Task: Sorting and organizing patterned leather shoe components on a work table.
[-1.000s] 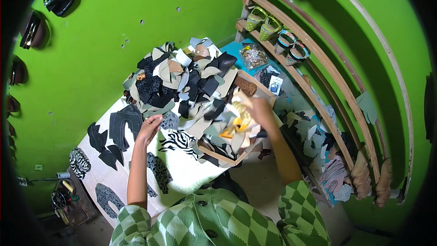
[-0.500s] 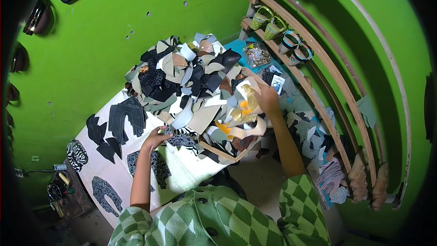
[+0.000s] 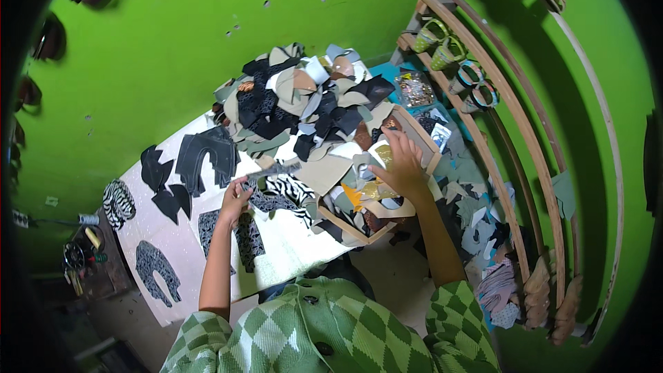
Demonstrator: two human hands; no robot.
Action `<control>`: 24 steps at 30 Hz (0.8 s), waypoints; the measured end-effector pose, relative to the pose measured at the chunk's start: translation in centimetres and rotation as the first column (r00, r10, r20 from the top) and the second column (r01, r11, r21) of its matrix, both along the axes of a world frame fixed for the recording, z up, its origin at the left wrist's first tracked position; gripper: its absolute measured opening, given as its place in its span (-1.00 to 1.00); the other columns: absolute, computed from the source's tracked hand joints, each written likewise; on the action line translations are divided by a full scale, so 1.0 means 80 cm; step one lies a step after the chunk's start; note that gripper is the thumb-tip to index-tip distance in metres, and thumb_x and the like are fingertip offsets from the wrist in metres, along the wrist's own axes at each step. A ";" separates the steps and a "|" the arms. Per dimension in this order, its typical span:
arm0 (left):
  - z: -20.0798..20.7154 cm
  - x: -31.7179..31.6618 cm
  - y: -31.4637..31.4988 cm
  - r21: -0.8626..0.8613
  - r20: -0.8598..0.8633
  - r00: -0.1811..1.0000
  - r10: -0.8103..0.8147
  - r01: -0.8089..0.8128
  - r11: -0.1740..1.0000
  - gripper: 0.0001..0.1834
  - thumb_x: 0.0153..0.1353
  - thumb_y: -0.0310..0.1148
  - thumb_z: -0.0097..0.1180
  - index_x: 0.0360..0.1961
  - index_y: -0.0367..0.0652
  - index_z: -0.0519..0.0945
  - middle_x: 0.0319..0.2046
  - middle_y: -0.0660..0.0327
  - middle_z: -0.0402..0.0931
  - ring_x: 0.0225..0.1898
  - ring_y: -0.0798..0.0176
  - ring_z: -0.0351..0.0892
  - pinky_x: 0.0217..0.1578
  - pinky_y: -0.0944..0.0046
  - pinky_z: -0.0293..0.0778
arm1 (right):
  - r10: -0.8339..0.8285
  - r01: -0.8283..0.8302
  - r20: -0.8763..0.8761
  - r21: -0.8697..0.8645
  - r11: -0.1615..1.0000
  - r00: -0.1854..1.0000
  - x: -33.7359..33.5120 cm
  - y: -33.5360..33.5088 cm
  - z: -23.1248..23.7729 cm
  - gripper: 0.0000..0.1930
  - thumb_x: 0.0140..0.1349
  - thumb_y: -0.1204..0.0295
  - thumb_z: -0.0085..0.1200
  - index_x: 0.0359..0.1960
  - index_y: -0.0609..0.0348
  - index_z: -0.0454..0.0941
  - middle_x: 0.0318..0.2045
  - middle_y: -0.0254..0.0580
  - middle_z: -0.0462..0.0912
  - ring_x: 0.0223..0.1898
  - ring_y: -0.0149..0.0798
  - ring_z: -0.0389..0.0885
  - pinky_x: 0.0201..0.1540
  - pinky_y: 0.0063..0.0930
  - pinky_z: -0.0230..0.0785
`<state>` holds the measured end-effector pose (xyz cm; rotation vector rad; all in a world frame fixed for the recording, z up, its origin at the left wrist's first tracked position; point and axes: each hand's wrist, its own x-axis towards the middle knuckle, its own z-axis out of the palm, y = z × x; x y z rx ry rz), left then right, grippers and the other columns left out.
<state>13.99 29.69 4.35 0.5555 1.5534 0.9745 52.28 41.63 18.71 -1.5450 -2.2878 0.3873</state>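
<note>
My left hand (image 3: 237, 199) is at the middle of the white table, its fingers closed at the edge of a grey-and-black patterned cut piece (image 3: 271, 201). A narrow strip of similar pattern (image 3: 276, 168) lies just above that piece. Zebra-striped pieces (image 3: 290, 186) show beside it. Over an open tan box (image 3: 428, 139) of scraps, my right hand (image 3: 404, 164) has its fingers spread. Its fingertips rest on or just over the pieces; exact contact cannot be told. Gold pieces (image 3: 376, 189) and an orange piece (image 3: 352, 197) lie under and beside that hand.
A large heap of mixed scraps (image 3: 283, 97) covers the table's far side. Black cut pieces (image 3: 206, 155) and patterned U-shaped pieces (image 3: 156, 269) lie to the left. At right, a wooden rack (image 3: 497, 90) holds small shoes (image 3: 449, 52). More scraps (image 3: 463, 200) lie below it.
The view has shifted, moving the scene slightly right. My right hand has gone from gripping white and gold pieces to spread fingers over the box. A narrow patterned strip now shows by my left hand.
</note>
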 end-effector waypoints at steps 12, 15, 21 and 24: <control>0.074 -0.003 -0.043 0.204 -0.562 0.761 -0.325 0.508 0.837 -0.55 0.07 -0.50 0.09 0.04 -0.08 0.38 -0.32 -0.03 0.55 -0.39 0.12 0.53 -0.34 0.26 0.38 | 0.620 -0.648 -0.267 -0.022 0.761 0.738 -0.194 -0.019 -0.039 -0.28 -0.19 0.24 0.29 0.09 0.09 0.29 0.06 -0.07 0.34 0.16 -0.09 0.18 0.21 -0.12 -0.16; 0.073 -0.006 -0.069 0.287 -0.619 0.742 -0.257 0.518 0.806 -0.65 0.05 -0.46 0.13 -0.08 -0.14 0.45 -0.37 0.05 0.57 -0.41 0.20 0.53 -0.35 0.28 0.37 | 0.660 -0.727 -0.307 -0.338 0.598 0.686 -0.240 -0.037 -0.074 -0.62 -0.06 0.36 0.22 -0.16 0.18 0.50 -0.30 -0.12 0.58 -0.16 -0.20 0.50 -0.04 -0.36 0.22; 0.077 -0.075 -0.125 0.217 -0.503 0.812 -0.297 0.451 0.866 -0.63 -0.01 -0.35 0.25 -0.14 -0.16 0.50 -0.33 0.32 0.49 -0.35 0.42 0.40 -0.34 0.43 0.29 | 0.458 -0.693 -0.525 -0.468 0.548 0.717 -0.296 -0.084 -0.126 -0.90 0.12 0.53 0.05 -0.37 0.31 0.54 -0.60 -0.37 0.54 -0.55 -0.60 0.44 -0.49 -0.67 0.33; 0.056 -0.109 -0.152 0.280 -0.511 0.805 -0.302 0.488 0.827 -0.64 -0.02 -0.34 0.26 -0.17 -0.18 0.51 -0.32 0.29 0.49 -0.32 0.41 0.40 -0.29 0.40 0.30 | 0.027 -0.624 -0.657 -0.701 0.344 0.753 -0.308 -0.118 -0.169 -0.90 0.19 0.49 -0.01 -0.30 0.23 0.49 -0.54 -0.44 0.49 -0.52 -0.58 0.42 -0.47 -0.65 0.42</control>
